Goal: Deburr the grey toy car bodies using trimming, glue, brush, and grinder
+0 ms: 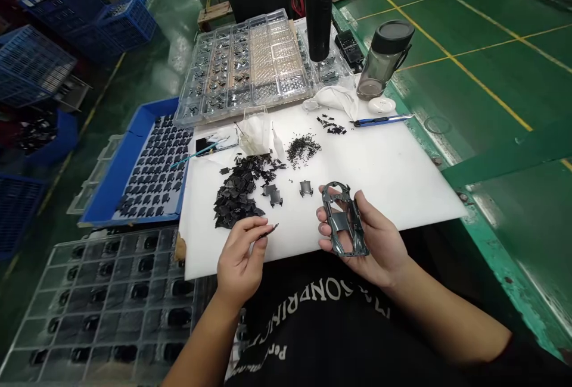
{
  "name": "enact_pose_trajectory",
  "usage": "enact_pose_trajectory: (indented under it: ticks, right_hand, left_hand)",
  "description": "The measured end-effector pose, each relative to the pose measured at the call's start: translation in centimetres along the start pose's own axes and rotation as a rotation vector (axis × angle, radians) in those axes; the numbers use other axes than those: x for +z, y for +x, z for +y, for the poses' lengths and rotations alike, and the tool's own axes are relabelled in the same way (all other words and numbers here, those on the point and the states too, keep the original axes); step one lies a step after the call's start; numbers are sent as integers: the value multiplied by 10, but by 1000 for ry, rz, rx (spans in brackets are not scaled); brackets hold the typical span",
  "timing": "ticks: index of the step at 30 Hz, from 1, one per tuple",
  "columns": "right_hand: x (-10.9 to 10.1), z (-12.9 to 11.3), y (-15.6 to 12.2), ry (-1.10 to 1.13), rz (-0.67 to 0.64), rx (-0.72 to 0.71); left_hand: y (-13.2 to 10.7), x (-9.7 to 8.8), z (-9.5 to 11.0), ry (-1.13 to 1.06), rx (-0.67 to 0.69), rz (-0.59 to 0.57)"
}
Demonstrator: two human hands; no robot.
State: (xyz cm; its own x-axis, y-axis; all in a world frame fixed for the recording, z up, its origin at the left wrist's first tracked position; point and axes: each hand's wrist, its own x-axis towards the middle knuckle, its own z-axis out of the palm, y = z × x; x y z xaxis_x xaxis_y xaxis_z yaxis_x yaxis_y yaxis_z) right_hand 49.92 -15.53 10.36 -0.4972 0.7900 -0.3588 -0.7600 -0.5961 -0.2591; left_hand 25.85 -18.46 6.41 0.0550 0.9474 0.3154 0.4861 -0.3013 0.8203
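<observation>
**Black T-shirt [308, 339] showing above a white cutting board [397, 196]**

Its upside-down white lettering is reading "SONPRIN" in part. The left hand [239, 259] is pinching a small dark plastic piece [270, 230] between thumb and finger, while the right hand [370, 241] is clasping a grey moulded plastic frame [345, 220] over the board's front edge. A heap of black plastic scraps [236, 190] is lying just beyond the left hand.

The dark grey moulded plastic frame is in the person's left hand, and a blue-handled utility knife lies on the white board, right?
No, the head view shows the dark grey moulded plastic frame in the person's right hand, not the left. The blue-handled utility knife does lie on the white board.
</observation>
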Motion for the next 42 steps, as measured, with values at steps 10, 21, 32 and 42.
enact_pose_trajectory:
  ticks: [10,21,32,42]
  right_hand:
    - [5,13,2,-122,30,-147]
    - [9,16,6,-31,36,-132]
    - [8,24,5,87,13,-38]
    - [12,37,7,68,97,-91]
  left_hand:
    - [0,-15,6,-181,41,55]
    - [1,-20,34,-57,236,-2]
    - [16,-26,74,215,567,-224]
    - [40,16,93,719,880,-192]
